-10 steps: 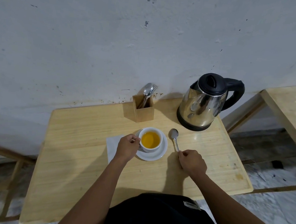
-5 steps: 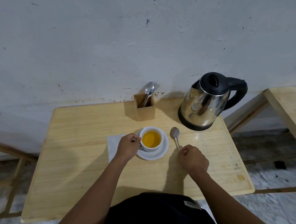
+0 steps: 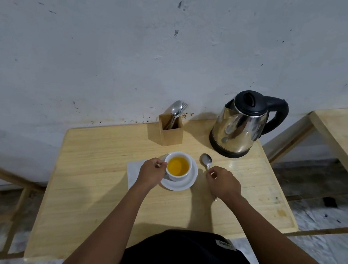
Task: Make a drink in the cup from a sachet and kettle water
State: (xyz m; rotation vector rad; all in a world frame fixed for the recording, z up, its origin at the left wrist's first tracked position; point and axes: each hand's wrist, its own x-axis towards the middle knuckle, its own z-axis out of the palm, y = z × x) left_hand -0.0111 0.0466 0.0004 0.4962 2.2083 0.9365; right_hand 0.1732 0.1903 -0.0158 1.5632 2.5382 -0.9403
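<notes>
Head view, looking down on a pale wooden table (image 3: 99, 188) set against a scuffed white wall (image 3: 134, 53).

White cup (image 3: 179, 163) sits on a white saucer (image 3: 187, 183) near the table's middle. Cup holds an amber-yellow liquid, surface level, well below the rim. A white napkin (image 3: 133, 171) lies flat just left of the saucer, partly under the left wrist.

Left hand (image 3: 151, 172) is at the cup's left side, fingers curled in and closed at the cup's handle; the handle itself is hidden by the hand, so the exact grip cannot be told. Cup base is down in the saucer.

Right hand (image 3: 224, 184) is over the table right of the saucer, fingers closed in a pinch on the handle of a metal spoon (image 3: 206, 161). Spoon bowl points away from the person, toward the kettle; handle tip shows below the hand. Whether the bowl touches the table is unclear.

Steel kettle (image 3: 239, 129), black lid and handle, stands upright at the far right corner, lid shut, apart from both hands.

Wooden cutlery holder (image 3: 170, 132) stands at the far edge by the wall, left of the kettle, with a spoon and a fork upright in it.

No sachet can be made out.

A second wooden table (image 3: 342, 137) shows at far right.
</notes>
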